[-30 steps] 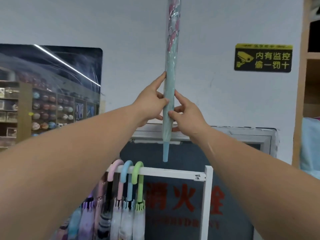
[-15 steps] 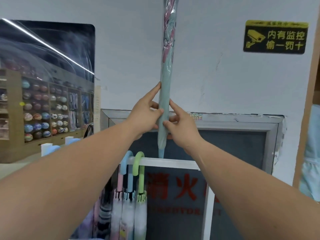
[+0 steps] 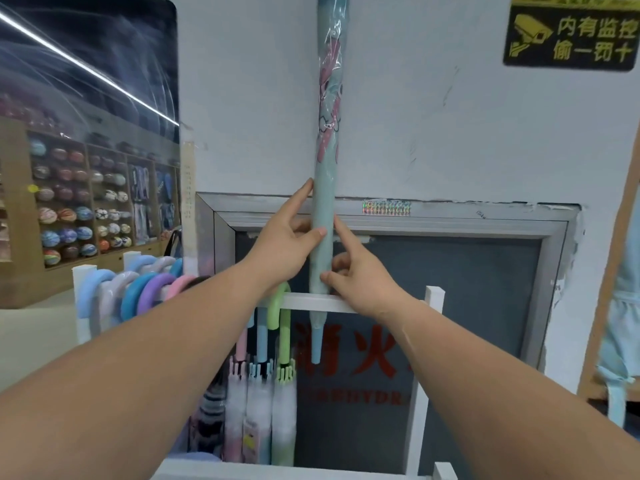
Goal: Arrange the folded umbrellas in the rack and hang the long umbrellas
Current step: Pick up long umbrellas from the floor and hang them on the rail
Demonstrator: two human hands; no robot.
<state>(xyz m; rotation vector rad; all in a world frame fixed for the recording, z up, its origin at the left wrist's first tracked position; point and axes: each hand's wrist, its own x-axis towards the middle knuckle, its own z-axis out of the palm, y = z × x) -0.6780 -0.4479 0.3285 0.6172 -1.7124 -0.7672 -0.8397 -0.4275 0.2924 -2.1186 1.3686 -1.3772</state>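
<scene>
Two grips: left hand (image 3: 284,244), right hand (image 3: 360,282) pinch upright long umbrella (image 3: 325,168) low down; tip below them, past rail (image 3: 304,302).

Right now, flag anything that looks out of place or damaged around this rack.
The teal umbrella, held between left hand and right hand, isn't hooked on the white rail; its tip hangs below it. Plaster is chipped beside the cabinet frame.

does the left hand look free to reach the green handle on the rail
Likely not yet: the left hand grips the teal umbrella, though the green handle hangs just below its wrist, nothing between.
</scene>
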